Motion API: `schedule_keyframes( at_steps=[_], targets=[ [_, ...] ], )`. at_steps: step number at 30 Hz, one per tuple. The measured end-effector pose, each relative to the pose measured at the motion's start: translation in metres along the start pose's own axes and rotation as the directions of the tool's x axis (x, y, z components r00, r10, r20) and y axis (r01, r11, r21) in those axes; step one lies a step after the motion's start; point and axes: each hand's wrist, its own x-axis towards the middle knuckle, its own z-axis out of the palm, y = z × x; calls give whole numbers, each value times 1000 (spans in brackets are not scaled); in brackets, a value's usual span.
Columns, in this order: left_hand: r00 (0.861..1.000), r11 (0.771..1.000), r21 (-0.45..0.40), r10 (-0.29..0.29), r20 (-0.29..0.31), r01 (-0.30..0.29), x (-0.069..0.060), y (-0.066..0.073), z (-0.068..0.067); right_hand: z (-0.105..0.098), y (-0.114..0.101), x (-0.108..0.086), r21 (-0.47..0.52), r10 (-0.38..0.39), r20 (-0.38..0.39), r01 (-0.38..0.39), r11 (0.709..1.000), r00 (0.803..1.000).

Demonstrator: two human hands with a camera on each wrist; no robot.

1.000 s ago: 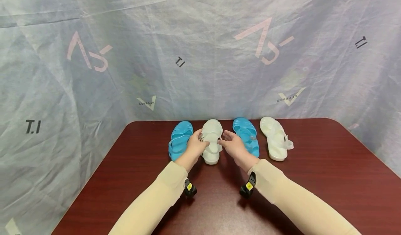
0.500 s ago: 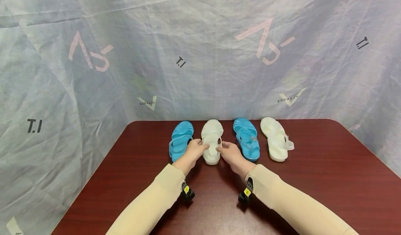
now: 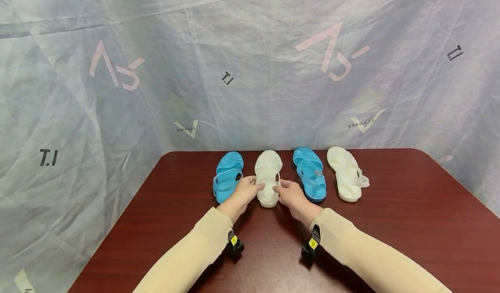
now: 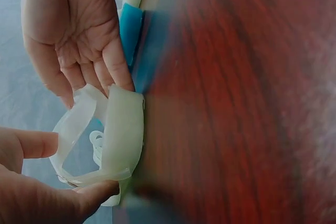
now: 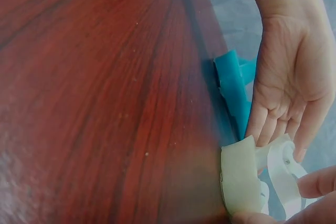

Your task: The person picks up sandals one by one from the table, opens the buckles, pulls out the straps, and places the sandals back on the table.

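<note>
Four jelly sandals lie in a row at the table's far edge, blue and white by turns. The second from the left is a white sandal (image 3: pixel 268 171), toe pointing away from me. My left hand (image 3: pixel 243 193) grips its left side near the heel. From the right, my right hand (image 3: pixel 293 195) grips the opposite side. In the left wrist view, the left thumb and a finger (image 4: pixel 94 198) hold the sandal's strap and sole edge. The right wrist view has the right thumb (image 5: pixel 319 182) at the strap. Sandal parts hide some fingertips.
A blue sandal (image 3: pixel 226 178) lies left of the hands. To the right are another blue sandal (image 3: pixel 310 176) and a white sandal (image 3: pixel 345 176) with its strap hanging out sideways. Behind the reddish-brown table (image 3: pixel 265 258) hangs a printed grey cloth (image 3: pixel 250 67).
Both hands have slid nearer to me along the white sandal, toward its heel. The right hand has come in against its side. The other sandals stay in place; the view shifts slightly.
</note>
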Motion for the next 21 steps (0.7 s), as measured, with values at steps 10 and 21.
schedule_keyframes(
  at_steps=[10, 21],
  targets=[
    [1000, 1000, -11, 19, 18, -19, -3, -3, 3, -1, 3, -4, 16, 1, 18, -1, 1000, 1000],
    [999, 999, -33, 37, 32, -36, -7, -4, 5, -1, 6, -10, -17, -31, 9, 31, 999, 999]
  ],
)
